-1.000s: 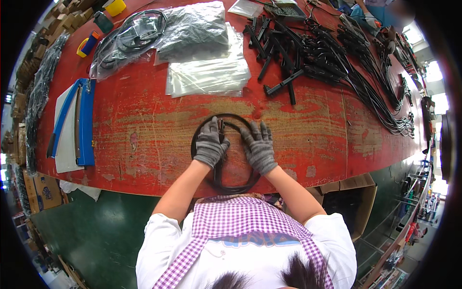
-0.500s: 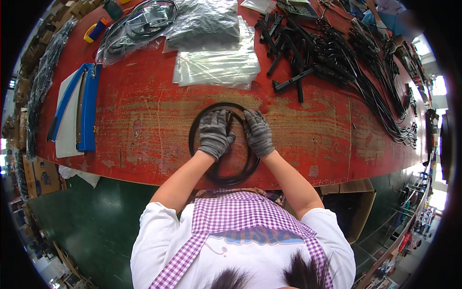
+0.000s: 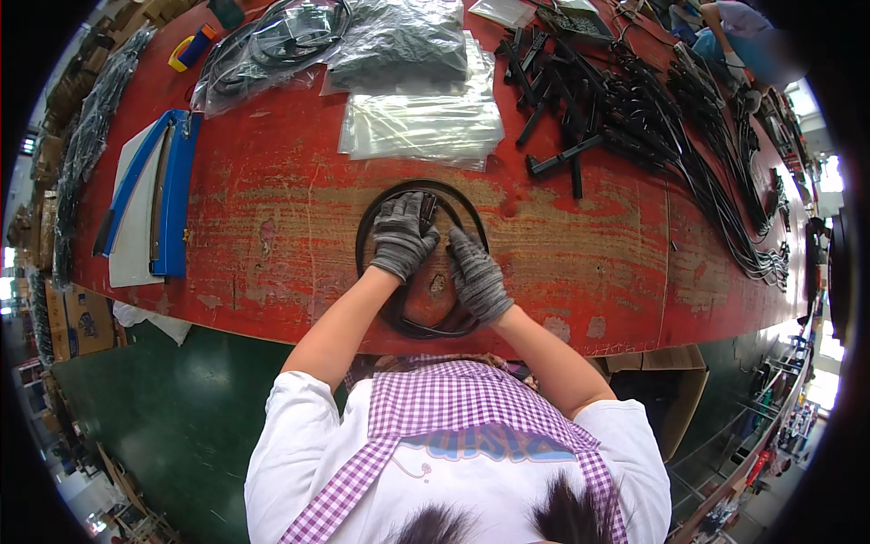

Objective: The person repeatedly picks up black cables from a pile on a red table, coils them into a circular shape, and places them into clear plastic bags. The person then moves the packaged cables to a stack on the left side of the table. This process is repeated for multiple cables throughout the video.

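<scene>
You've got the near edge of the red worktable (image 3: pixel 580 272) curving just in front of your checked apron (image 3: pixel 471 399); the bottom of the black cable coil (image 3: pixel 361 238) sits nr that edge. To your L, worn tabletop runs open as far as the blue guillotine paper cutter (image 3: pixel 172 199). To your R there's an open stretch too, w/ the black cable bundle (image 3: pixel 716 195) lying farther off. Ahead, room's tighter: stack of clear plastic bags (image 3: pixel 417 127), then the pile of black bars (image 3: pixel 557 100) fwd-R

The coil lies flat on the tbl, approx. oval, several turns, dark & slightly glossy, w/ a dark end piece (image 3: pixel 429 208) inside the loop. Your gloved L hand (image 3: pixel 401 240) is over its L part, fingers close together at the end piece; can't tell if they're clamped on it. Your gloved R hand (image 3: pixel 478 279) covers the coil's R side, fingers together; can't tell if it's gripping or just resting
</scene>
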A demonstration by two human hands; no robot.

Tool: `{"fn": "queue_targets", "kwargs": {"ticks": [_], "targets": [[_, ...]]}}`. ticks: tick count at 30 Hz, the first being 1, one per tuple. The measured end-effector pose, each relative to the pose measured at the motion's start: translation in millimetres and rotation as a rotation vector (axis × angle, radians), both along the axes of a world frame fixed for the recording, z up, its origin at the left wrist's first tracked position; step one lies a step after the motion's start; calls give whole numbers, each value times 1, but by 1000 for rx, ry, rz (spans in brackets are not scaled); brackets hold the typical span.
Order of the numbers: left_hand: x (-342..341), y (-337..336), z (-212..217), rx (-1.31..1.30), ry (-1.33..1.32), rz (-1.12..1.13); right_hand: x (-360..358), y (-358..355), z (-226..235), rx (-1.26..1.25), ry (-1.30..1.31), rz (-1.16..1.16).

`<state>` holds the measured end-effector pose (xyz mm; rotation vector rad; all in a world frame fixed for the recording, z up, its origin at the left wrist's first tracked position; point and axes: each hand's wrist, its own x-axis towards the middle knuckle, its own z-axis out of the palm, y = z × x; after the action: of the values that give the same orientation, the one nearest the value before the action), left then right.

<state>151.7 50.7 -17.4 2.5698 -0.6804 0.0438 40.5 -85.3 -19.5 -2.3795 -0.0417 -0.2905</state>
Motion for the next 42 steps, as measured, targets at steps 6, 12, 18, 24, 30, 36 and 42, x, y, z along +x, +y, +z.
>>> {"fn": "queue_targets", "kwargs": {"ticks": [6,12,18,24,30,36,42], "targets": [[1,0,-3,-40,-5,11,5,17,20,360,21,-73],[10,1,-3,-71,102,-16,19,19,12,741,325,-317],[15,1,-1,-73,131,-32,13,34,1,701,238,-344],[23,14,26,134,239,-62,20,28,-6,-278,-158,-102],[3,38,15,134,174,-11,49,7,-2,-536,-111,-34],[-3,35,33,276,185,68,67,-1,23,-342,68,-81],[-3,34,20,171,273,96,70,-52,60,1295,368,-337]]}}
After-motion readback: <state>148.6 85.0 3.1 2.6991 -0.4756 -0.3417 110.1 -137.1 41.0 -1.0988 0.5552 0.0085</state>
